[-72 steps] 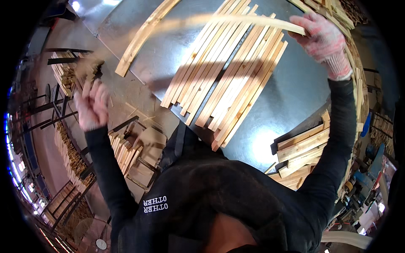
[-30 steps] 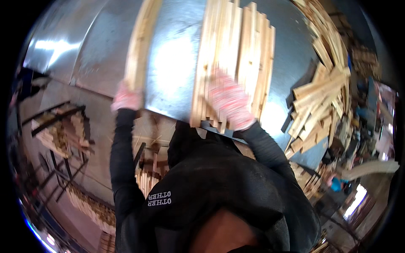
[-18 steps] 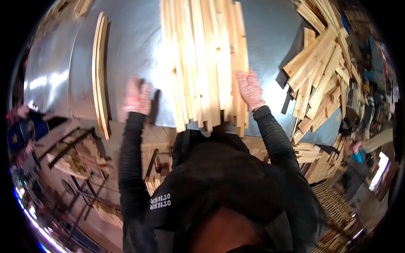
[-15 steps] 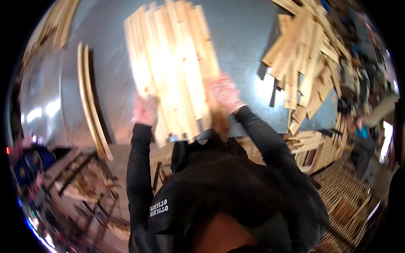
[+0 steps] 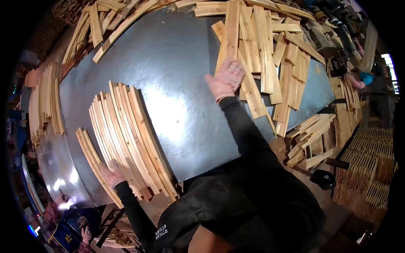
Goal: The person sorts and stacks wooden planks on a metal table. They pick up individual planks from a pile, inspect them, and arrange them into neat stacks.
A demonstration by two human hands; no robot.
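A row of long pale wooden slats (image 5: pixel 126 135) lies side by side on the grey metal table (image 5: pixel 168 76), left of centre. My left hand (image 5: pixel 112 173), in a pinkish knit glove, rests at the row's left side near its close end, fingers apart. Two separate slats (image 5: pixel 95 156) lie just beyond that hand on the left. My right hand (image 5: pixel 228 79), gloved alike, is stretched out at the loose pile of boards (image 5: pixel 265 50) at the far right. Its thumb is spread, and its fingers touch the lower end of a long board (image 5: pixel 231 33).
More slats stand in a row (image 5: pixel 46 101) at the far left, and loose strips (image 5: pixel 96 27) lie at the back left. A co-worker in a blue apron (image 5: pixel 69 232) is at the lower left. Stacked slats (image 5: pixel 314 130) and a large slatted stack (image 5: pixel 367 164) stand at the right.
Both hands were holding the slat bundle over the table; it now lies farther left, beside the two slats. My right hand has left it and moved to the pile. The view has turned.
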